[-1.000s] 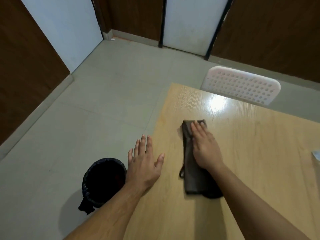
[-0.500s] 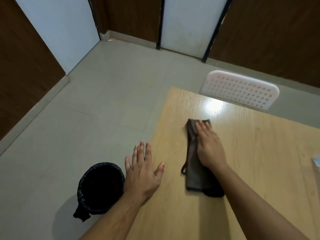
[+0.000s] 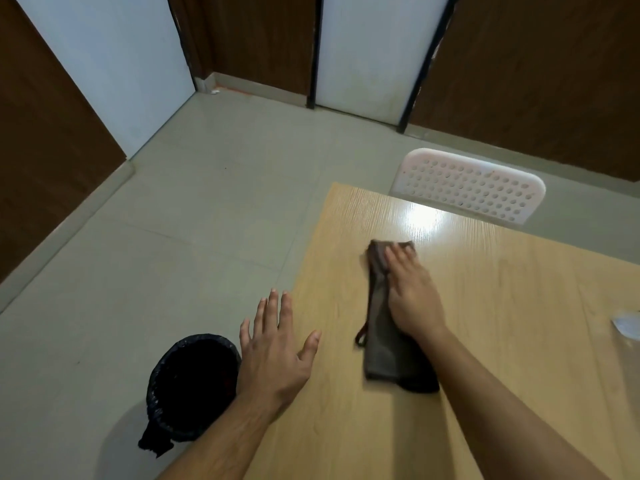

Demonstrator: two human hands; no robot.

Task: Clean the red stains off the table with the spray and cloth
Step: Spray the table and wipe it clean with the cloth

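1. The grey tiled floor (image 3: 173, 209) fills the left and far part of the scene, edged by brown wall panels and white door panels.
2. The wooden table (image 3: 502, 341) takes up the right and near side; a bright glare lies on it near its far edge. No red stain can be made out on the bare wood.
3. A white perforated chair back (image 3: 467, 185) stands just beyond the table's far edge.
4. A black lined bin (image 3: 190, 382) stands on the floor, just left of the table's near-left edge.
5. The dark cloth (image 3: 381, 351), folded into a long strip, lies on the table running near to far, with a small loop sticking out on its left side.
6. The right hand (image 3: 412, 296) lies flat on the far half of the cloth, fingers straight and pressing down; its fingertips are blurred.
7. The left hand (image 3: 273, 348) is spread open at the table's left edge, fingers extended over the floor side, holding nothing.
8. A small pale object (image 3: 627, 325) at the right edge is too cropped to identify.
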